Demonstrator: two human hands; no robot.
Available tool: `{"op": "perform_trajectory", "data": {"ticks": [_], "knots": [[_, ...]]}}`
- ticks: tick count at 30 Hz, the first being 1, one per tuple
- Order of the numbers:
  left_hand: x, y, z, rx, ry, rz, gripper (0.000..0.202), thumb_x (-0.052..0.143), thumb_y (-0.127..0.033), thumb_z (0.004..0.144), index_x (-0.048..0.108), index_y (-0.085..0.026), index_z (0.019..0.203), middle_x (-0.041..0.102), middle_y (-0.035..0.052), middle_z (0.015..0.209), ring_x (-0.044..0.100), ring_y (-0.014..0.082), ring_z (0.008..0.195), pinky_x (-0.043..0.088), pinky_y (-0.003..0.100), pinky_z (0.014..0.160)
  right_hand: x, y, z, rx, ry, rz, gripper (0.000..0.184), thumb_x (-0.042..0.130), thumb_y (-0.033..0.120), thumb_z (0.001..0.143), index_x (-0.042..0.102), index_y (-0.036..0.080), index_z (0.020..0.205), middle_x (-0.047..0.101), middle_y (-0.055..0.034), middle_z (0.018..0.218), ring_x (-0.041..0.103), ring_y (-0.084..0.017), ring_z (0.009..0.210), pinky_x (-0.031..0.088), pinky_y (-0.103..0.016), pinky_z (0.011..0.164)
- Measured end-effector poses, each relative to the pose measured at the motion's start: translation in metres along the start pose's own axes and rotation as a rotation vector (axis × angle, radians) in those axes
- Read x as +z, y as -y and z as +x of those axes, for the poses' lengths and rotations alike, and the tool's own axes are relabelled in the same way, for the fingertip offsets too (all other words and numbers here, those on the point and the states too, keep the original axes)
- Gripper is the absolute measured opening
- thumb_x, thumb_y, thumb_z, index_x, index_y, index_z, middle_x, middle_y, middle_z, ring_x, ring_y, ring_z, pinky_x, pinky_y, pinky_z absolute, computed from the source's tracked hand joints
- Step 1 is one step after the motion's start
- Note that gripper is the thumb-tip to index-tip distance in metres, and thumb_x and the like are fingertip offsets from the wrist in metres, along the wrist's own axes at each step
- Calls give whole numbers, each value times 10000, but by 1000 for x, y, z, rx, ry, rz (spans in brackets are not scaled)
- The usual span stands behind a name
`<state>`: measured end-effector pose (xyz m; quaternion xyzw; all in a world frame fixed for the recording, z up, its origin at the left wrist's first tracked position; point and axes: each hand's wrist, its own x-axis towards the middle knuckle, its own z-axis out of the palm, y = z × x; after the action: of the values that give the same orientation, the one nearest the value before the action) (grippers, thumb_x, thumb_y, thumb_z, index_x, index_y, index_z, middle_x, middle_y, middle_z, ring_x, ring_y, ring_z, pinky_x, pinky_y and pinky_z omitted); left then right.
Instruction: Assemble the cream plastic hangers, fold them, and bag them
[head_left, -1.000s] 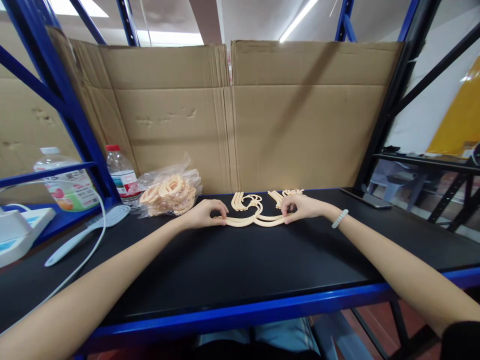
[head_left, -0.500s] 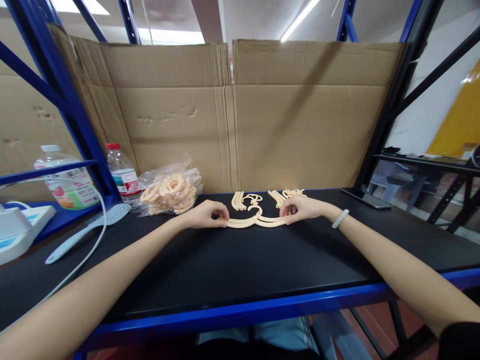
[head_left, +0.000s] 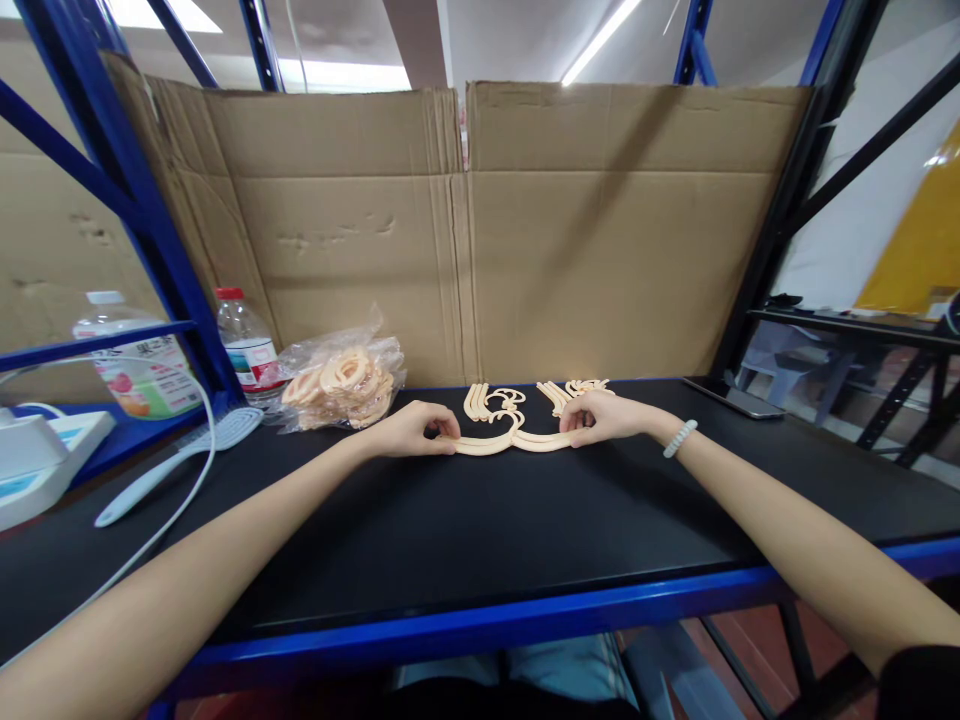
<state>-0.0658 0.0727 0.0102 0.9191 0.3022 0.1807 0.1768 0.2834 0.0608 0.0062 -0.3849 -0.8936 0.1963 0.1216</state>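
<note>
Between my two hands lies a pale, cream-coloured curved strip piece [head_left: 484, 446] with a curl rising near its middle, low over the black tabletop. My left hand [head_left: 420, 429] pinches its left end between thumb and fingers. At its right end my right hand [head_left: 596, 416] is closed in a pinch, with a beaded bracelet [head_left: 680, 438] on the wrist. Just behind are similar scroll-shaped pieces [head_left: 477, 402] on the left. More such pieces [head_left: 553, 397] lie behind my right hand, which partly hides them.
A clear plastic bag of cream pieces [head_left: 345, 385] sits at the back left, beside a red-capped bottle [head_left: 251, 350]. Farther left are a pale blue hairbrush [head_left: 180, 462], a white cable and a power strip [head_left: 56, 465]. A dark phone-like slab [head_left: 733, 397] lies back right. Cardboard [head_left: 600, 250] walls the back.
The two parallel strands of the held piece now sit closer together. Both hands keep nearly the same place and grip.
</note>
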Motion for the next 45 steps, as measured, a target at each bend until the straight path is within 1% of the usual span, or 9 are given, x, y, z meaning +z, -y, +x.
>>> {"op": "perform_trajectory", "data": {"ticks": [5,11,15,17,20,25,31,45], "knots": [[1,2,-1,-21,18,-26,206,686,-335,717,698,-195,866,704,33,849,627,165,779,440,248,740,1,-1,-1,-1,-4,-27,196,640,296,731,678,153,860,671,-51,836,603,-153,733,478,-265,672],[-1,6,0,-121,86,-114,250,665,-381,745,687,-190,906,689,49,919,617,183,857,436,267,801,1,-1,0,13,0,-30,235,667,261,699,677,153,908,668,-55,872,606,-160,743,489,-261,657],[-1,13,0,-183,82,-229,272,660,-404,742,680,-183,900,685,54,903,616,184,823,450,251,734,1,-2,0,13,1,-27,256,668,269,705,682,151,932,669,-64,899,609,-164,754,492,-272,674],[-2,16,-1,-205,82,-245,287,666,-414,734,676,-183,905,683,48,875,613,176,783,449,242,699,1,-2,0,3,3,-26,248,659,268,715,683,151,932,670,-61,885,609,-161,752,490,-267,675],[-3,17,-2,-188,122,-198,303,666,-428,738,674,-182,916,677,41,869,596,160,763,440,235,687,2,-2,0,-10,12,-25,237,651,272,725,684,150,926,667,-51,849,608,-151,731,484,-254,661],[-4,16,-2,-142,147,-120,318,708,-401,702,665,-176,922,676,28,901,585,156,809,431,256,752,2,1,0,-16,14,-34,228,636,297,740,684,143,901,663,-49,840,600,-144,725,473,-250,659],[-4,20,-1,-130,170,-128,305,705,-400,712,654,-172,909,678,25,878,601,162,816,442,272,768,2,3,0,-28,7,-60,191,624,282,752,686,146,872,662,-41,796,594,-144,710,464,-246,651],[-3,24,-1,-125,167,-141,311,712,-415,708,646,-172,891,677,24,868,611,164,819,453,271,767,3,-1,1,-51,-1,-79,181,612,259,759,685,152,886,670,-42,815,593,-141,714,459,-242,652]]}}
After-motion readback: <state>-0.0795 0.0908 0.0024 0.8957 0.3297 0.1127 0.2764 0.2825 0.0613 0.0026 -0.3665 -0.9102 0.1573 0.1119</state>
